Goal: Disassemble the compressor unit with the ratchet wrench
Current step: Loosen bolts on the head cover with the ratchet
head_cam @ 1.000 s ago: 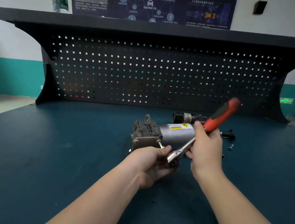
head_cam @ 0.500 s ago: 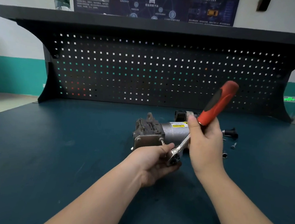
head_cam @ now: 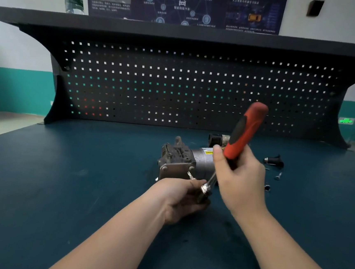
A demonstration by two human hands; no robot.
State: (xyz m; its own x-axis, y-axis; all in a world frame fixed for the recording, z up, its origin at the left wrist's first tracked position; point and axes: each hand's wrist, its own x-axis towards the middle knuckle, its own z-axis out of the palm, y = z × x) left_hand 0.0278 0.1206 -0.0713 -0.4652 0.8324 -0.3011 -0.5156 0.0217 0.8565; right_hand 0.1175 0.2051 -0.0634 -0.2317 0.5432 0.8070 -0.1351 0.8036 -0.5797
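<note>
Since the earlier frame the ratchet wrench (head_cam: 239, 139) has swung more upright, its red handle now pointing up and away while its head sits low near the left hand (head_cam: 185, 196). The right hand (head_cam: 238, 176) grips the handle; the left hand's fingers curl around the wrench head and socket. The compressor unit (head_cam: 188, 162) lies on the table (head_cam: 60, 188) just beyond both hands, long axis running left to right, dark block end left. Loose screws (head_cam: 278, 176) and a black fitting (head_cam: 274, 161) suggest disassembly is underway; a bolt (head_cam: 190, 175) protrudes, so more remains.
</note>
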